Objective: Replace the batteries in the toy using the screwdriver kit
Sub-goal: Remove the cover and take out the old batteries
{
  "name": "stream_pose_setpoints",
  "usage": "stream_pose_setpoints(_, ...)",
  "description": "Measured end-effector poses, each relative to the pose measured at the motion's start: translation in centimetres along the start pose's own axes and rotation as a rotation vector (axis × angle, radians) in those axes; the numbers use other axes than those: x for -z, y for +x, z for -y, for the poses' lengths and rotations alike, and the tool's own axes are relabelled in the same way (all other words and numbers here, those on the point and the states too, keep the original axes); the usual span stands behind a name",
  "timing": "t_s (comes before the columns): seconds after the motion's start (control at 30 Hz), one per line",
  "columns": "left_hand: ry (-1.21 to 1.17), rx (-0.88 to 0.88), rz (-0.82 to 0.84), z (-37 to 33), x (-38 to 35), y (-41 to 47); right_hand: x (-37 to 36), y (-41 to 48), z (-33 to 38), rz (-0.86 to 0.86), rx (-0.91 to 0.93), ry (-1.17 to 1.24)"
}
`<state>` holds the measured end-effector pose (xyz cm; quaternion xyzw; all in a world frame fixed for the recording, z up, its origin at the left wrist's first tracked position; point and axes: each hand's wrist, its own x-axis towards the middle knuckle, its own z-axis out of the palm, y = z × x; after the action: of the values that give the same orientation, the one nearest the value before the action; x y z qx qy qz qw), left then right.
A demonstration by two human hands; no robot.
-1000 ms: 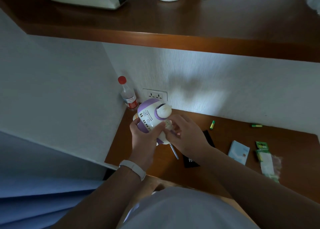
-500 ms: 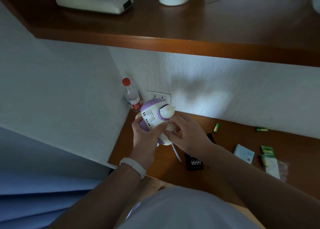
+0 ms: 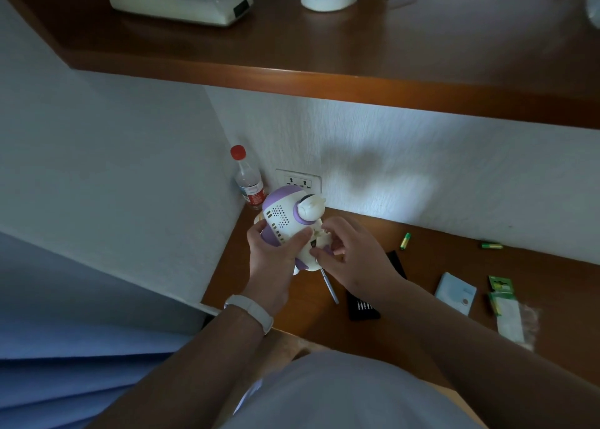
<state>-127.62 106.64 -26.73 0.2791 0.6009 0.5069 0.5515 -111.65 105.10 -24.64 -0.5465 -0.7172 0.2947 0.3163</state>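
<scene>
While left hand [image 3: 272, 259] still grips toy [image 3: 289, 224], right fingers [image 3: 324, 252] seemingly shifted

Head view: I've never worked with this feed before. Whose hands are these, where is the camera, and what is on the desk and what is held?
There is no machine: a person wears the camera on the head, looking down at two bare hands. The left hand grips a white and purple toy above the wooden desk. The right hand works with its fingers at the toy's underside. On the desk lie a screwdriver, a black bit case, two loose batteries, a green battery pack, a pale card and a water bottle.
</scene>
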Motion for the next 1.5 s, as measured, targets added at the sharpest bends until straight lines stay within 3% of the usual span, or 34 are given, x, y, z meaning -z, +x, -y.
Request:
stream_pose_setpoints(0.27, -0.043, 0.044, 0.062, -0.3, -0.1, -0.2, -0.1, -0.7, 0.0, -0.123, -0.095, 0.129)
stream_pose_setpoints(0.53, -0.069, 0.184, 0.183, -0.4, 1.5, 0.2, -0.5, -0.6, -1.2, -0.180, -0.529, 0.606)
stream_pose_setpoints(0.83, -0.076, 0.296, 0.208, 0.5, 3.6, 1.4, -2.6, -1.4, -2.5, -0.237, -0.809, 0.916)
stream_pose_setpoints(1.03, -0.065, 0.323, 0.223, 0.9, 5.0, 2.4, -4.4, -2.0, -4.0, -0.201, -0.896, 0.874)
stream_pose_setpoints(1.33, -0.064, 0.322, 0.238, 1.4, 7.8, 4.2, -6.5, 0.5, -6.6, -0.098, -0.940, 0.523)
stream_pose_setpoints(1.5, -0.053, 0.319, 0.238, 1.6, 9.6, 5.0, -7.6, 3.3, -8.8, -0.058, -0.869, 0.323)
